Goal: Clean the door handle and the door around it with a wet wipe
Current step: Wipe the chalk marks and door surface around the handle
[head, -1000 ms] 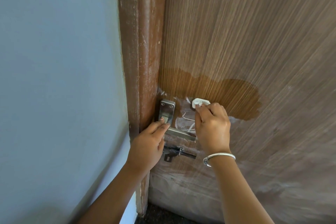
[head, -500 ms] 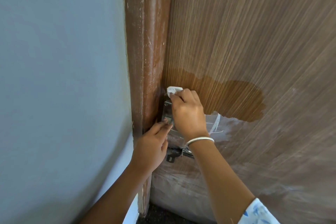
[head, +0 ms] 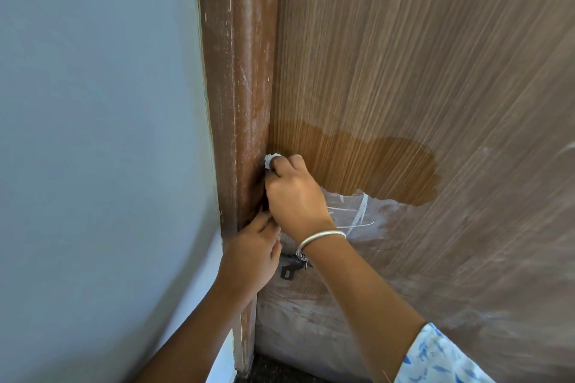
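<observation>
Right hand point(head: 295, 193) pinches wet wipe point(head: 270, 160) against door point(head: 404, 71) edge, frame centre; left hand point(head: 252, 255) just below, can't tell its grip.

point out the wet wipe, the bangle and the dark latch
wet wipe point(head: 269, 160): head view, the white tip that shows
bangle point(head: 322, 236): head view, middle of the silver band
dark latch point(head: 288, 269): head view, its lower end plate

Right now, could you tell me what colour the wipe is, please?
White wipe, gripped by the right hand; head view.
</observation>
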Action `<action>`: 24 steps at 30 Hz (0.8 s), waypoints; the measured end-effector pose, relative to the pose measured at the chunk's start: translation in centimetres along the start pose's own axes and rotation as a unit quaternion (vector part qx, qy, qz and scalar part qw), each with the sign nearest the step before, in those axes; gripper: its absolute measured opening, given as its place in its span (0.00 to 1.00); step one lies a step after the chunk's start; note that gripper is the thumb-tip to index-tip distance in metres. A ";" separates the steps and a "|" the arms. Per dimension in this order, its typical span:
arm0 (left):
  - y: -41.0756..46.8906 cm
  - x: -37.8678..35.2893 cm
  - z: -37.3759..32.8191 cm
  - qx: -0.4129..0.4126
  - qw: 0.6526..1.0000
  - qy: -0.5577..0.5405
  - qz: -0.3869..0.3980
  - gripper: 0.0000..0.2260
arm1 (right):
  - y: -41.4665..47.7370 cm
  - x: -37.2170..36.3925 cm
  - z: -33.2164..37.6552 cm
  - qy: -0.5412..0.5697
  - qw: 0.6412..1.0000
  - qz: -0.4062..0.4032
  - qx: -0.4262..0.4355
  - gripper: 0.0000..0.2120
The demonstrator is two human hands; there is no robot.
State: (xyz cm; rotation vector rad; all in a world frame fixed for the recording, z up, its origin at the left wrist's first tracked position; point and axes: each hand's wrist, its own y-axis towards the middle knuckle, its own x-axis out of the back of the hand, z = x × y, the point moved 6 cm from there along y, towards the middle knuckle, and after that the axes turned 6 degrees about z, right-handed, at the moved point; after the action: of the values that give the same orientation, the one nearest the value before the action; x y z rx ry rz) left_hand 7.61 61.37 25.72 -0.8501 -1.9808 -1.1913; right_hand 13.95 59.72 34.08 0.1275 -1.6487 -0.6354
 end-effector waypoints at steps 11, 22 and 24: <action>-0.2 0.5 -0.2 0.000 1.000 -0.012 -0.011 0.20 | -8.2 1.4 -8.6 0.051 0.980 -0.130 -0.138 0.08; -0.3 0.2 -0.6 0.012 1.000 0.017 -0.017 0.20 | -13.4 2.4 -12.9 0.057 0.925 -0.322 -0.192 0.10; -0.2 0.3 -0.7 0.009 1.000 0.023 -0.015 0.20 | -12.0 1.5 -11.8 0.076 0.938 -0.290 -0.172 0.09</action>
State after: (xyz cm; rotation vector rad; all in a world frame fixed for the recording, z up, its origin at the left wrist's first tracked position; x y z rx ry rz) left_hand 7.39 60.76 26.13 -0.7802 -1.9703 -1.1985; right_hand 21.54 45.09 30.27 0.4065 -1.3201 -1.3193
